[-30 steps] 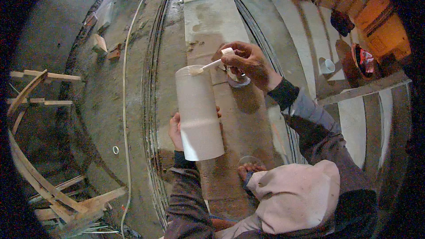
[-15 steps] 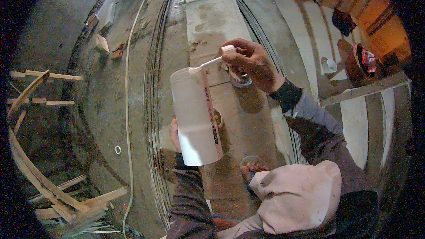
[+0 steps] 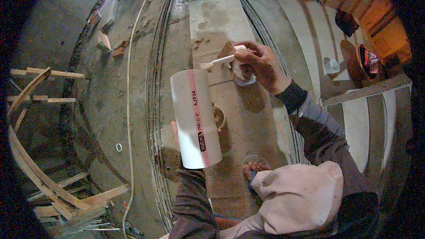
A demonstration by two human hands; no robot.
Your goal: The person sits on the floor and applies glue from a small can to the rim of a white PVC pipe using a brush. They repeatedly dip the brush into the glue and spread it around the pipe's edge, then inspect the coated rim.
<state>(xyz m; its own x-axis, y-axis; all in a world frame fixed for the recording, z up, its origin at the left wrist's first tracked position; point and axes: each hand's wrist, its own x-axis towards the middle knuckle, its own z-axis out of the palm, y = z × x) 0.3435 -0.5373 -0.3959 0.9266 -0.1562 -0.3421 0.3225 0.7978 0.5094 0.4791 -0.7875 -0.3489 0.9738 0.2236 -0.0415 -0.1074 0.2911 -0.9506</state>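
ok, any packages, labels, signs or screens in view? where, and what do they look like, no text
Printed marking: red stripe with a dark patch, running lengthwise down the white pipe held upright in the left hand.
Small round tin: on the concrete under the right hand; any label unreadable.
No signs or screens.

Pipe (image 3: pixel 195 117) upright in left hand (image 3: pixel 177 133), left of right hand (image 3: pixel 261 64); stick (image 3: pixel 218 62) above pipe's top end; bricks (image 3: pixel 110 46) far left on floor (image 3: pixel 88 106); cup (image 3: pixel 331 66) right.
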